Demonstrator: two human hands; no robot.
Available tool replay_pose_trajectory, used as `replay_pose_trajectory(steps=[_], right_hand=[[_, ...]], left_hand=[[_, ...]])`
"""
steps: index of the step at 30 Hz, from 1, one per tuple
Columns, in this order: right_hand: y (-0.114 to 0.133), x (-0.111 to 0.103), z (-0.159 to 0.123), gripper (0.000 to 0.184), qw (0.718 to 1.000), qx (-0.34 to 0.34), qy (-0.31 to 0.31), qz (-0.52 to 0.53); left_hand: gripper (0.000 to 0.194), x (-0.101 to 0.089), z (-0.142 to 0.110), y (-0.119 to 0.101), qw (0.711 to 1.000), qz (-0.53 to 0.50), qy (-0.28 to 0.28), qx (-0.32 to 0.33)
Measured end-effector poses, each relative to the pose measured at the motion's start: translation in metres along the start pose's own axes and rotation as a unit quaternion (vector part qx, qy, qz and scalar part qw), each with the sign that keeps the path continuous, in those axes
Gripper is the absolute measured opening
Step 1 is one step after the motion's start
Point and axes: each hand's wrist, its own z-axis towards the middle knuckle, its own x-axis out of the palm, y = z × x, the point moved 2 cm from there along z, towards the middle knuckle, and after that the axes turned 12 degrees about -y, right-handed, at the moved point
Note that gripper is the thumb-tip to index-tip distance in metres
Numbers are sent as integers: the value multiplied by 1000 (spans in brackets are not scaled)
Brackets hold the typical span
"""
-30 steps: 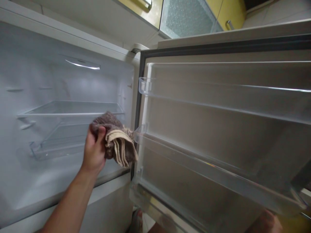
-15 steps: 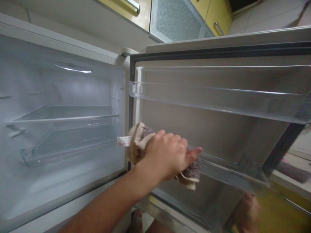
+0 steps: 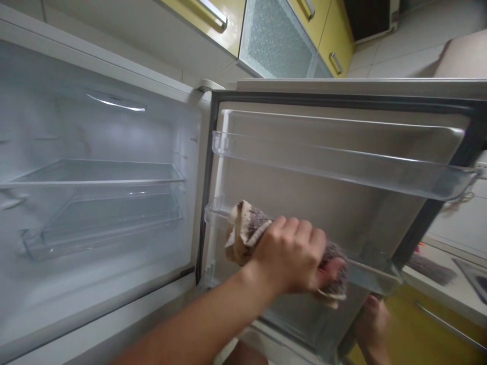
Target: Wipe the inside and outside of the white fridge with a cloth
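The left hand [image 3: 294, 253], back upward, clutches a cloth [image 3: 247, 230] (right hand [image 3: 373, 319] beside the door [image 3: 312, 203], grip unclear).

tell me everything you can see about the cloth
The cloth is soft-looking and fuzzy, mottled grey-brown with cream parts along its edges; it looks like thick fabric. It is bunched and folded into a loose roll, slanting down to the right. The left hand grips it across the middle, so its centre is hidden and both ends stick out. It is in front of the open fridge door, overlapping the clear middle door shelf in view; whether it touches that is unclear.
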Motion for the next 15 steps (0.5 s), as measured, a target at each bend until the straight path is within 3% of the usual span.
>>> replay_pose_trajectory(steps=[4,7,10,12,15], right_hand=[[-3,0,-1,96,999,23,18,-15],[-3,-1,-1,102,999,19,18,-27],[-2,-2,-3,102,999,16,22,-27],[-2,-4,-4,102,999,17,22,-25],[-2,-6,-5,100,1000,16,9,-24]], left_hand=[[52,-48,-33,85,995,83,53,-32],[58,-71,-56,130,997,49,52,-42],[54,-78,-74,150,995,-26,-22,-96],[47,-78,-81,157,978,-53,-87,-181],[39,-81,-88,172,909,-114,-194,-350]])
